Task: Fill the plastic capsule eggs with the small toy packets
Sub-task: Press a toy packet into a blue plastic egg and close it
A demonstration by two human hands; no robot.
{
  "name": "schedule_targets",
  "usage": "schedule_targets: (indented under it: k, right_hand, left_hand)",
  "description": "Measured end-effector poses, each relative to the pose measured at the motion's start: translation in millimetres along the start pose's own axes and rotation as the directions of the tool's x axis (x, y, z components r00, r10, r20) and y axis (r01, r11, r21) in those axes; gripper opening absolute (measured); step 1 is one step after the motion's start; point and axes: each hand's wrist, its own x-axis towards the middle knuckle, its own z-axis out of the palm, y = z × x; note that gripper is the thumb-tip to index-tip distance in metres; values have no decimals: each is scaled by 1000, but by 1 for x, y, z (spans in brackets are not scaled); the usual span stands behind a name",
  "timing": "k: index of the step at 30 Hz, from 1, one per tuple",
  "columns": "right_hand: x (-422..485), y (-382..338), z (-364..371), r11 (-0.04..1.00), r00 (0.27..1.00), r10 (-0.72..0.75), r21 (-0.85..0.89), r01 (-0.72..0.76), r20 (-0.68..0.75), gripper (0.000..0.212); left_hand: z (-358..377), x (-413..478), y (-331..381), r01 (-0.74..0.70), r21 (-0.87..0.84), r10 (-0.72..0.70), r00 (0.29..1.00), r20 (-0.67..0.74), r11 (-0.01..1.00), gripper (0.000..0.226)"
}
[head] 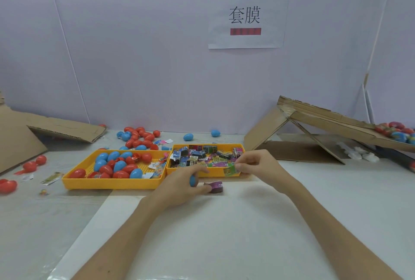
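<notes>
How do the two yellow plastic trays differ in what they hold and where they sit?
The left yellow plastic tray holds red and blue plastic capsule eggs; the right yellow plastic tray holds small printed toy packets. The left tray sits nearer the camera, the right tray farther back, by the right hand. Both are shallow, rectangular and side by side.

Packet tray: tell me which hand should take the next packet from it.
Right. The right hand sits at the packet tray rim, pinching a green packet. The left hand is nearer the viewer, busy holding a blue egg beside a purple packet.
</notes>
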Motion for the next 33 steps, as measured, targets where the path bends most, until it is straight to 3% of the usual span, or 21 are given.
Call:
schedule_targets:
  k: [3,7,11,21,25,33]
  right_hand:
    - [0,-7,7,977,1000,16,210,-19,17,4]
    - [-3,-11,25,962,993,-16,273,-16,115,5]
    - [-5,-13,31,979,991,-35,205,8,127,9]
    - [-6,-15,35,972,998,-47,232,38,33,30]
    - [-5,-16,38,972,999,-40,229,47,-35,32]
    - [-5,-15,44,970,1000,7,241,-14,30,9]
  left_hand:
    - [-4,0,11,2,-295,-29,996,-90,955,42]
    - [-3,-1,30,-28,-535,16,999,-28,844,21]
    - [0,-1,31,-11,-571,-5,1000,-26,821,2]
    - [5,-2,33,48,-493,-36,999,33,869,8]
    - [3,-2,36,72,-588,-85,996,6,805,11]
    - [-2,-3,35,85,-640,-120,993,-11,763,19]
